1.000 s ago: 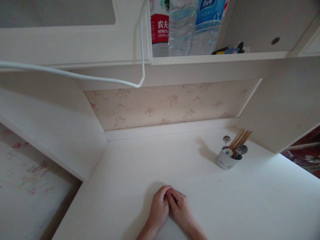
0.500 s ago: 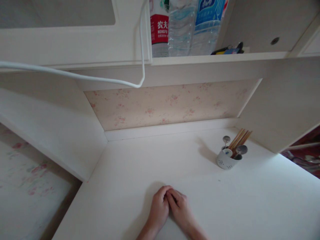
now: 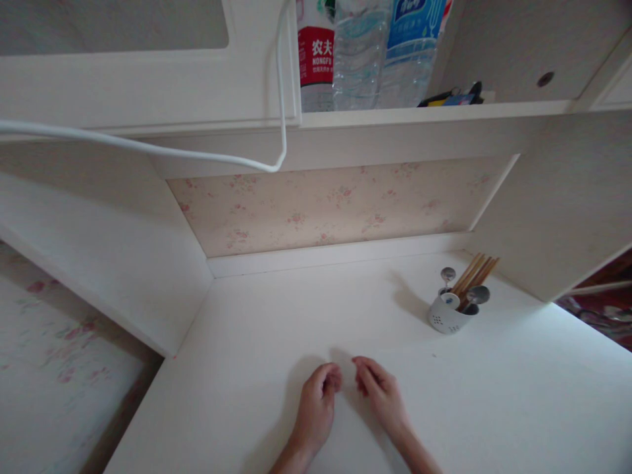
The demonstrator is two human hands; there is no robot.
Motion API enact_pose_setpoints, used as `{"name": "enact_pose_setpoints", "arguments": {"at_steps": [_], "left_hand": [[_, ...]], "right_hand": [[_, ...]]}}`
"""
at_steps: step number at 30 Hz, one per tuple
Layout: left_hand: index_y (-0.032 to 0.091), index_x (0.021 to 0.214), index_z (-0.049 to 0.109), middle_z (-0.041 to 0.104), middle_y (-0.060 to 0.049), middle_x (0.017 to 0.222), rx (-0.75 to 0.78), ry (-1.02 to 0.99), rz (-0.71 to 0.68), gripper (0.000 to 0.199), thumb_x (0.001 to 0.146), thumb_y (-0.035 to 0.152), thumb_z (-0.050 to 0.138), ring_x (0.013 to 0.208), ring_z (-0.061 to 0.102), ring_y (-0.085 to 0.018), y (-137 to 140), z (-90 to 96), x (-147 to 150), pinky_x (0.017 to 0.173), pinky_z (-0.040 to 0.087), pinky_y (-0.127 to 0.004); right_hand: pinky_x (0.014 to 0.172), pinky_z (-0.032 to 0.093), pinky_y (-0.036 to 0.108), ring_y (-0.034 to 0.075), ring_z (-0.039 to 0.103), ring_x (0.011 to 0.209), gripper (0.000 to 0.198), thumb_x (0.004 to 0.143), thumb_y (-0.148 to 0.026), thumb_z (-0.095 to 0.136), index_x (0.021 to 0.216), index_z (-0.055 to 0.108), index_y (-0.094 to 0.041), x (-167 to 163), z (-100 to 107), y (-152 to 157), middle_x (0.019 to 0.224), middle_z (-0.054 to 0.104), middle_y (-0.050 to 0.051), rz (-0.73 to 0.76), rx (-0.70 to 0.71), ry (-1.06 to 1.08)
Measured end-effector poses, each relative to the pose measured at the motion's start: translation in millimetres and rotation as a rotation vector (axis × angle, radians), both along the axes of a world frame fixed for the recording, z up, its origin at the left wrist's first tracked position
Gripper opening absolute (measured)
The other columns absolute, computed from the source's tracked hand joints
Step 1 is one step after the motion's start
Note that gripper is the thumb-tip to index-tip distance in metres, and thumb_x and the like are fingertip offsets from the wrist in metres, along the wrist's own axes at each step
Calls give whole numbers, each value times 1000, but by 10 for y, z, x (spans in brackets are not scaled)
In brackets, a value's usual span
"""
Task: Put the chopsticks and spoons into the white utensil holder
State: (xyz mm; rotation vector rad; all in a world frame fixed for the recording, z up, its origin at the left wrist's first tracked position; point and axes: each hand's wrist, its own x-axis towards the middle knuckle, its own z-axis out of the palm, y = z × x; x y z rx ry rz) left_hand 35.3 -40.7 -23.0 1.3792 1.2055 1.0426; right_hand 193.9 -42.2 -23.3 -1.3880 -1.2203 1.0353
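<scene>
My left hand rests low on the white tabletop, its fingers curled into a loose fist with nothing visible in them. To its right, a small gap away, is my right hand, lifted slightly over the surface. Its fingers are half bent and a little apart, holding nothing. Beyond my right hand stands a white perforated utensil holder. Wooden chopsticks lean out of it. Two metal spoons show there as well, a smaller spoon at the left and a larger spoon at the right.
Above the white table runs a cabinet shelf with a red-labelled bottle and other clear bottles. A white cable hangs across the upper left. Side panels bound the table left and right.
My hands were clasped together and are now apart. The right hand has moved right and slightly up, while the left has stayed almost in place.
</scene>
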Motion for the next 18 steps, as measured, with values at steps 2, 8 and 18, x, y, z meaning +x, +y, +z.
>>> {"name": "enact_pose_setpoints", "arguments": {"at_steps": [2, 8, 18], "left_hand": [[16, 99, 64, 69, -8, 90, -23, -35, 6, 24, 88, 24, 45, 82, 64, -19, 3, -6, 10, 77, 51, -31], [17, 91, 64, 66, -6, 87, -18, -25, -28, 22, 89, 27, 44, 78, 61, -18, 34, -14, 22, 73, 50, -29], [18, 89, 65, 66, -5, 85, 23, 25, -54, 21, 88, 24, 44, 77, 60, -18, 36, -49, 23, 71, 47, -27]], "right_hand": [[58, 46, 29, 19, 56, 63, 49, 87, -59, 52, 101, 65, -15, 398, 14, 30, 69, 60, 2, -281, -18, 0], [88, 49, 44, 32, 53, 117, 83, 74, -60, 68, 138, 37, -17, 1659, 290, 13, 132, 49, 18, -1000, 89, -131], [106, 32, 49, 41, 34, 133, 129, 47, -55, 86, 149, 21, -11, 2254, 154, 579, 149, 27, 26, -736, -38, -330]]}}
